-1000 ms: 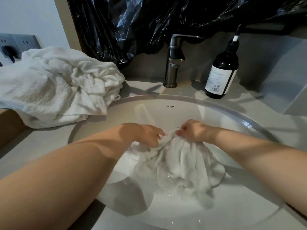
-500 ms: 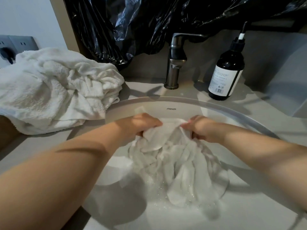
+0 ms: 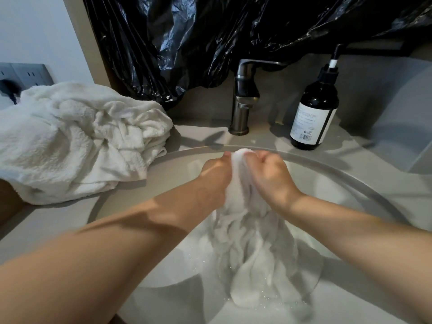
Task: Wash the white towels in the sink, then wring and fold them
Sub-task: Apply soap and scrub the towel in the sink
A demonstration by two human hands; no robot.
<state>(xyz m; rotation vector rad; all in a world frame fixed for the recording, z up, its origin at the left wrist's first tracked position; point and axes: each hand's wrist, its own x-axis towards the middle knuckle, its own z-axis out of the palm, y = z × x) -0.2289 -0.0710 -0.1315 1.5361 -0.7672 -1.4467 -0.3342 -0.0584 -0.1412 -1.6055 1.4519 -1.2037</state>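
The wet towel (image 3: 252, 249) hangs in the sink (image 3: 350, 183), its top bunched up between your two hands near the back rim and its lower part trailing down into the sudsy water at the basin's bottom. Half a second ago the cloth was spread wider between your hands; now you have brought them together, so the top of the towel is squeezed into a narrow bundle with a small white tuft poking out above your knuckles. Your left hand (image 3: 216, 176) presses against the bundle from the left, fingers (image 3: 225, 156) curled closed around the cloth. Your right hand (image 3: 268, 176) meets it from the right, its fingers likewise closed on the same bundle, the two hands almost touching through the fabric. Both hands have also risen toward the back of the basin compared with a second ago, when they sat lower over the water.

On the tabletop (image 3: 46, 225) to the left lies the heap of dry white towels (image 3: 77, 139), crumpled, its edge reaching the sink's rim. Behind the basin stands the metal faucet (image 3: 244, 97), and to its right a dark pump bottle (image 3: 314, 113) with a white label. Black plastic sheeting (image 3: 210, 36) hangs behind them.
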